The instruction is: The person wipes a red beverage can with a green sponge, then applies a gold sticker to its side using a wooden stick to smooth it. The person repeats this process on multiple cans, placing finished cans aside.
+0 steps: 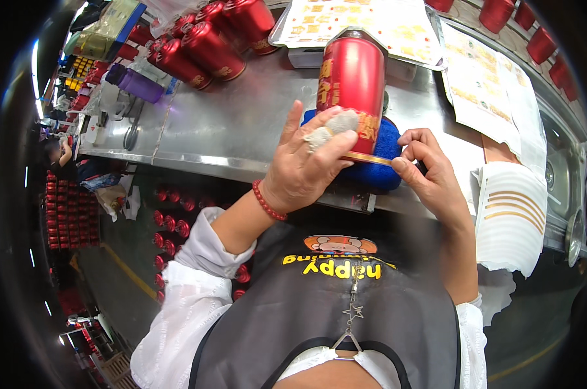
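A glossy red can (352, 74) with gold lettering lies on a blue cushioned pad (389, 146), its base end toward me. My left hand (310, 155) is pressed against the can near that end, with worn whitish covers (332, 129) over some of its fingers. A thin gold strip (371, 157) runs along the can's near edge. My right hand (433, 172) pinches the strip's right end between thumb and fingers. The strip's left end is hidden beneath my left hand.
Several red cans (212, 48) stand at the back left of the metal table (228, 117), near a purple bottle (136, 83). Printed sheets (371, 23) lie behind the can. At right hangs a white backing sheet (511, 227) bearing gold strips. More red cans fill the floor at left.
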`<control>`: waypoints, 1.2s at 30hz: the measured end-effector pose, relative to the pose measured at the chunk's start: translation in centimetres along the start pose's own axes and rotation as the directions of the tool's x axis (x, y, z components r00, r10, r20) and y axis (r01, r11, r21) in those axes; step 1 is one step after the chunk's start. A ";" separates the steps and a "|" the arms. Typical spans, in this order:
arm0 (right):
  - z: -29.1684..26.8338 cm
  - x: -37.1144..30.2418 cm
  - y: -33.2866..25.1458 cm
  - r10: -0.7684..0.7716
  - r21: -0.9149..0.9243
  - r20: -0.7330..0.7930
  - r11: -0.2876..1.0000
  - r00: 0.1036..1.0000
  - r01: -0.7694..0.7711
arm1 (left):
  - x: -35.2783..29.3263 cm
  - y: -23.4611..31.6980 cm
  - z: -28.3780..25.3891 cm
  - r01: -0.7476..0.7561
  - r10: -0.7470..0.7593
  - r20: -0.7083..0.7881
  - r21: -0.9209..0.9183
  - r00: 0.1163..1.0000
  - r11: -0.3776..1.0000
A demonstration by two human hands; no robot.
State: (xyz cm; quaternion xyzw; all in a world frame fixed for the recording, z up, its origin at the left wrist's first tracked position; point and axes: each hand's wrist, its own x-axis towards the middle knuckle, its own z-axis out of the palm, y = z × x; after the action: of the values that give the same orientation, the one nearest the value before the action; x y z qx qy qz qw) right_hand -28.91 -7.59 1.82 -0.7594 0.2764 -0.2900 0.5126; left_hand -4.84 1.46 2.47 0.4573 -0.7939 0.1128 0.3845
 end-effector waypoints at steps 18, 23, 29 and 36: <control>0.0 -0.5 0.5 0.032 0.042 -0.045 0.999 0.998 -0.031 | 0.1 -0.2 -1.5 -0.280 0.272 0.114 0.067 0.956 0.958; 0.1 -0.4 0.6 0.038 0.048 -0.060 0.998 0.997 -0.036 | 1.4 0.2 0.1 -0.397 0.384 0.116 0.127 0.916 0.909; 0.5 -0.1 1.1 -0.015 0.022 -0.069 1.000 0.998 0.017 | 0.9 1.0 0.3 -0.022 0.015 0.052 0.145 0.999 0.989; 0.7 0.2 -0.6 -0.022 -0.015 -0.061 1.000 0.998 0.021 | -2.3 0.2 0.5 0.260 -0.264 -0.071 -0.055 0.962 0.964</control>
State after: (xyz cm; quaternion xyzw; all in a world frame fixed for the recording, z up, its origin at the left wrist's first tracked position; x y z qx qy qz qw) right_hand -28.20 -7.09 2.21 -0.7566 0.2859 -0.3166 0.4955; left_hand -4.61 2.77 0.47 0.5447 -0.7132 0.0606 0.4371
